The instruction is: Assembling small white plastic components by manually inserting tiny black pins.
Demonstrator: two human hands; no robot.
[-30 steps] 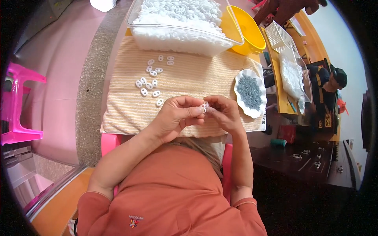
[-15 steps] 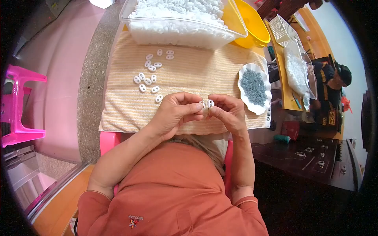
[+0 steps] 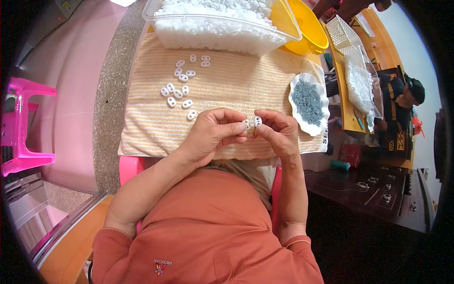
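Pinched between the thumb and fingers of my right hand (image 3: 280,133) is a small white oval plastic piece (image 3: 258,121) with two dark openings. My left hand (image 3: 218,128) grips another small white plastic piece (image 3: 247,124), mostly hidden by the fingertips. A narrow gap separates the two pieces, held close above the near part of the striped towel (image 3: 246,90). Several white two-holed oval pieces (image 3: 183,77) lie scattered on the towel, beyond and left of my left hand. To the right of my right hand sits a white scalloped dish (image 3: 310,129) with small grey pieces (image 3: 307,98).
A clear plastic bin (image 3: 222,18) full of white pieces stands at the towel's far edge, beside a yellow basin (image 3: 322,41). Pink stool (image 3: 28,161) at far left. On the right, a person (image 3: 402,104) sits by another clear bin (image 3: 355,85) and a white perforated basket (image 3: 341,34).
My hands have drawn slightly apart, so the two white pieces are now separated by a wider gap. The right hand moved a little to the right.
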